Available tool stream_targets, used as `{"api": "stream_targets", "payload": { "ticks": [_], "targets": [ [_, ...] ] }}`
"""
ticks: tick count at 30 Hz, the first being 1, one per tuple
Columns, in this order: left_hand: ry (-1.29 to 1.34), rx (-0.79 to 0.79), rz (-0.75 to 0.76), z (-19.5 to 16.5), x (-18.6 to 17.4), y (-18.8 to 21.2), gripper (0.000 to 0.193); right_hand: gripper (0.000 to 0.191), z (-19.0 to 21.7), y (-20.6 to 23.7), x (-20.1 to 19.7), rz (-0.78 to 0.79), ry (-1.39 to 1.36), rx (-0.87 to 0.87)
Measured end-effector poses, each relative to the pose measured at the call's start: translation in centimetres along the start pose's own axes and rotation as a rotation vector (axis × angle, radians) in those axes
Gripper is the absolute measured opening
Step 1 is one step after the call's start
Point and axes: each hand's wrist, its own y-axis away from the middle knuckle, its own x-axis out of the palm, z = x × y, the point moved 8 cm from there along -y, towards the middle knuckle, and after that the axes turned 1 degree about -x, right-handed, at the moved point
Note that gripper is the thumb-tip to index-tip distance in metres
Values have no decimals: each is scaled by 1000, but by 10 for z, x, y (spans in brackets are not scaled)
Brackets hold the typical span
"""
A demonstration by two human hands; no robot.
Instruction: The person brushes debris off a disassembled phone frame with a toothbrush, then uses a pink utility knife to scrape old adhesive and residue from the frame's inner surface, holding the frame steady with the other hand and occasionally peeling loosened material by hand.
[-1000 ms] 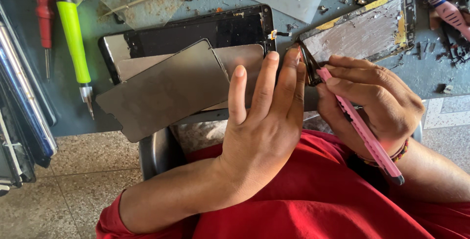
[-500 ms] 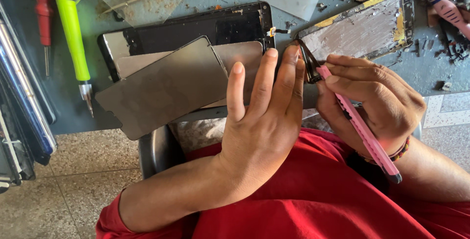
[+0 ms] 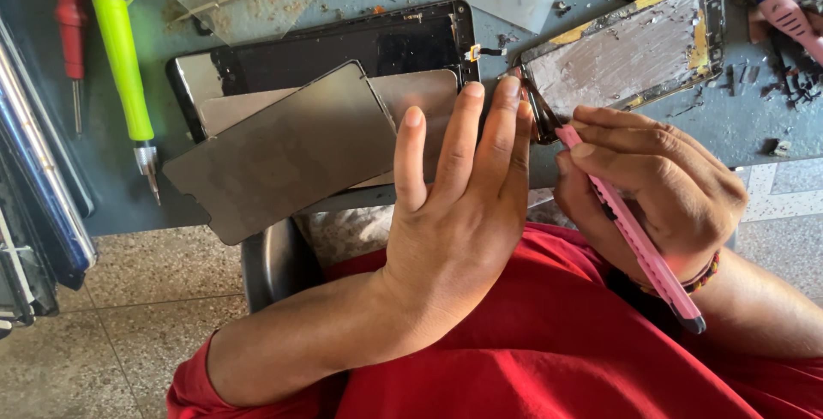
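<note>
Left hand [image 3: 459, 213] is spreading flat beside the grey panel [image 3: 283, 149]; right hand [image 3: 647, 187] is pinching a pink cutter [image 3: 634, 235] near that panel.

A pink knife [image 3: 632, 235] sits in the right hand [image 3: 651, 192]. At ten o'clock lie a lime-green screwdriver [image 3: 123, 67] and a red one [image 3: 68, 7]. The panel [image 3: 283, 153] is dull grey, the phone screen [image 3: 343, 50] black, the shirt [image 3: 549, 342] red, the tabletop [image 3: 737, 119] blue-grey, the floor [image 3: 94, 333] speckled beige.

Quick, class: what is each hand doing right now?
Left hand: open, fingers spread, holding nothing.
Right hand: closed on a pink tool.
</note>
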Motion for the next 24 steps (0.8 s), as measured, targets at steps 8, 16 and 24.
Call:
{"api": "stream_targets", "payload": {
  "ticks": [8, 16, 24],
  "targets": [
    [-19, 13, -12, 0, 3, 3, 27, 25, 3, 2, -2, 25, 3, -2],
    [-32, 24, -11, -1, 2, 4, 26, 23, 6, 4, -5, 41, 38, 24],
    [-27, 29, 10, -1, 2, 3, 28, 24, 6, 8, -6, 50, 14, 42]
  ]
}}
